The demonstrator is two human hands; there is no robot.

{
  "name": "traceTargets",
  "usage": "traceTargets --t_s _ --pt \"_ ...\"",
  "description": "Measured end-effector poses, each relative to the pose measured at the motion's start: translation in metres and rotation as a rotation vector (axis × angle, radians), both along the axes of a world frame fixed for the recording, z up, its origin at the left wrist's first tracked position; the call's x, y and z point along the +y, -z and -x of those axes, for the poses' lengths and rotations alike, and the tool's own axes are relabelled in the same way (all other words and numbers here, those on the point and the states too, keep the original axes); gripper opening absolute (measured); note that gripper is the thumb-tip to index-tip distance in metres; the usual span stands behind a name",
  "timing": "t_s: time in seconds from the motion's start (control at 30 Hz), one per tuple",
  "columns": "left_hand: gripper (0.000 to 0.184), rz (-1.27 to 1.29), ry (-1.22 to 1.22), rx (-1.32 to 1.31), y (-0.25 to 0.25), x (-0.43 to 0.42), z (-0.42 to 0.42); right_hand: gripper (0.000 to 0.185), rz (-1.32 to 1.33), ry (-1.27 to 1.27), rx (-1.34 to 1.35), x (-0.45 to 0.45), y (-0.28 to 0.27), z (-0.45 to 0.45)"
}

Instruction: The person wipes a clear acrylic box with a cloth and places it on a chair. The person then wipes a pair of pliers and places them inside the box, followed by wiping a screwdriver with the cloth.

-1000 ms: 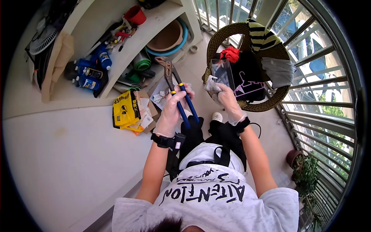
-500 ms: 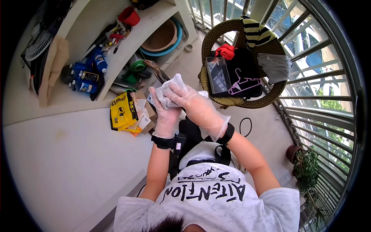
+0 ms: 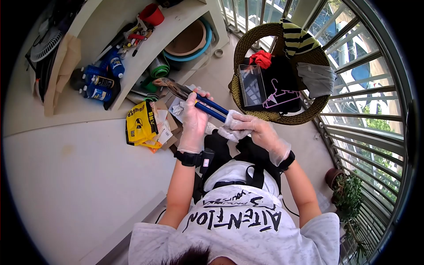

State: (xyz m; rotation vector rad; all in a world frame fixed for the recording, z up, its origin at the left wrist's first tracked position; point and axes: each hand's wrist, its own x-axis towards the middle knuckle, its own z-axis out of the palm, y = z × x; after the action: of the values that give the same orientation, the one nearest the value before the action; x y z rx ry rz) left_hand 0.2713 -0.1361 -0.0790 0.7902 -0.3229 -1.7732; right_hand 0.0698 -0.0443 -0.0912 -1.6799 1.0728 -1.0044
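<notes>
My left hand (image 3: 194,118), in a clear glove, is wrapped round the upper handles of the pliers (image 3: 211,106). Their rusty jaws point up and left toward the shelf, and the blue handles slant down to the right. A grey-white cloth (image 3: 232,126) covers the handle ends. My right hand (image 3: 260,132), also gloved, pinches this cloth round them. Black straps circle both wrists.
A wicker basket (image 3: 238,90) at the upper right holds clothes, a clear box (image 3: 252,85) and a pink hanger (image 3: 282,97). Left are a yellow bag (image 3: 140,123), blue bottles (image 3: 98,93) and a red pot (image 3: 151,14). A potted plant (image 3: 350,194) stands by the railing.
The cloth and my right hand have moved from the upper part of the pliers, over my left hand, down to the handle ends. The handles, spread apart a second ago, now lie close together.
</notes>
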Motion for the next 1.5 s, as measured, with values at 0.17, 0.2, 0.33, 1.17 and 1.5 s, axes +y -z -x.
traceTargets --t_s 0.17,0.2,0.33,1.17,1.5 --pt "0.018 0.134 0.083 0.009 -0.011 -0.008 -0.003 0.03 -0.859 0.116 0.273 -0.005 0.012 0.032" --pt "0.018 0.142 0.105 0.03 -0.013 -0.011 -0.003 0.03 -0.857 0.118 0.268 -0.006 0.014 0.03" --pt "0.019 0.101 0.058 0.024 -0.019 -0.009 0.002 0.035 -0.281 0.487 -0.102 -0.018 -0.003 0.01" --pt "0.031 0.147 -0.078 0.012 -0.036 -0.003 -0.001 0.031 0.13 0.566 0.06 -0.027 -0.048 -0.017" --pt "0.021 0.279 0.023 0.053 -0.035 0.001 -0.007 0.022 0.372 0.329 0.441 -0.026 -0.054 -0.065"
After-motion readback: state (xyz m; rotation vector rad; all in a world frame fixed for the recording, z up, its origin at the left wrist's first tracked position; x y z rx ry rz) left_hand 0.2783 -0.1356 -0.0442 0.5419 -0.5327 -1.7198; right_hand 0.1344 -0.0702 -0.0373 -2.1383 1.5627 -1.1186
